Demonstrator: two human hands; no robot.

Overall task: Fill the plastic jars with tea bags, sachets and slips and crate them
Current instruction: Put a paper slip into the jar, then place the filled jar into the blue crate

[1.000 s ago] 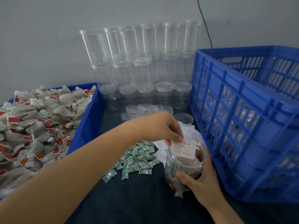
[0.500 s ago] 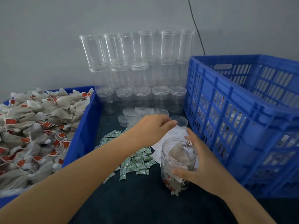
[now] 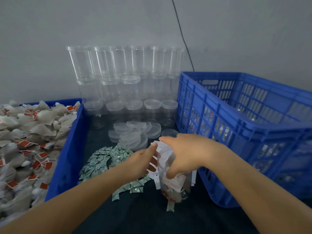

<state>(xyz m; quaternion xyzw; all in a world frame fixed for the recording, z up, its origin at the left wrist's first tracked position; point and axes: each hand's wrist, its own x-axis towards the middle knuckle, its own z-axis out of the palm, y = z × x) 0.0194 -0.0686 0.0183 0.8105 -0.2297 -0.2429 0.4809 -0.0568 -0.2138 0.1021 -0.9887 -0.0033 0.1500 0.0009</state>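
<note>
The filled jar [image 3: 173, 186] stood on the dark table surface [image 3: 143, 215], just beside the near-left corner of the large blue crate [image 3: 244, 132]; tea bags with red tags showed through its clear wall, and a printed white slip lay against the inside. The right hand [image 3: 187, 154] was curled over the jar's mouth from above, thumb down its near side, gripping the jar. The left hand [image 3: 140, 162] reached in from the side away from the crate, fingers extended toward the jar's rim and the loose paper slips [image 3: 162, 149] spread beside it; motion blur hid whether the fingertips pinched a slip or only touched it, so its grip could not be determined. A scatter of small green-and-white sachets [image 3: 108, 159] lay on the table left of the jar, farther from the crate. Beyond the sachets, a loose pile of clear lids [image 3: 133, 132] sat between the hands and a stack of empty clear jars [image 3: 125, 85] ranged against the grey wall, touching the crate's far-left corner. Through the crate's slotted side some jars with contents were faintly visible; the count could not be read. On the opposite side of the table from the crate, a blue tray [image 3: 69, 149] was heaped with tea bags [image 3: 30, 141], off-white with red tags. A dark cable [image 3: 182, 36] ran down the wall behind the crate.
</note>
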